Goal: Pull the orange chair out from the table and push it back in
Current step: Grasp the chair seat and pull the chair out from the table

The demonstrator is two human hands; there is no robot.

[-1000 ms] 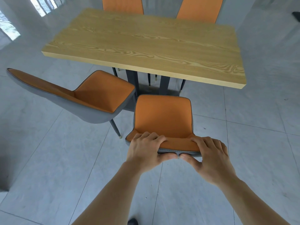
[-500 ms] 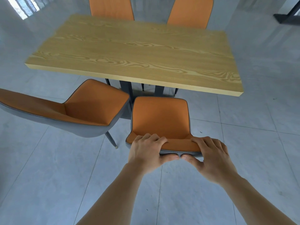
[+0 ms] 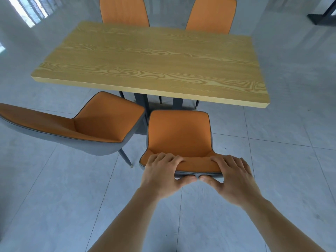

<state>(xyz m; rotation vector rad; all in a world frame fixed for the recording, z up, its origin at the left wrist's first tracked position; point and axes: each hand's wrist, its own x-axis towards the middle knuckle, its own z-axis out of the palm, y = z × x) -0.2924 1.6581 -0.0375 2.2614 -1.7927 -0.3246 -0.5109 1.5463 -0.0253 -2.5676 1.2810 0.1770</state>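
Observation:
An orange chair (image 3: pixel 179 131) with a grey shell stands in front of me, its seat just short of the near edge of the light wooden table (image 3: pixel 154 62). My left hand (image 3: pixel 162 173) grips the left part of the chair's backrest top, fingers over the orange side, thumb on the grey back. On the right part of the same backrest my right hand (image 3: pixel 234 176) holds in the same way. The two thumbs nearly touch. The chair's legs are hidden beneath the seat.
A second orange chair (image 3: pixel 87 124) stands turned at an angle to the left, its seat close beside the held chair. Two more orange chairs (image 3: pixel 125 11) (image 3: pixel 211 15) stand at the table's far side. Grey floor tiles (image 3: pixel 291 160) surround everything. A dark frame (image 3: pixel 323 15) sits far right.
The chair and both hands have shifted a little toward the table; the table and the chair at the left appear lower in view. Both grips are unchanged.

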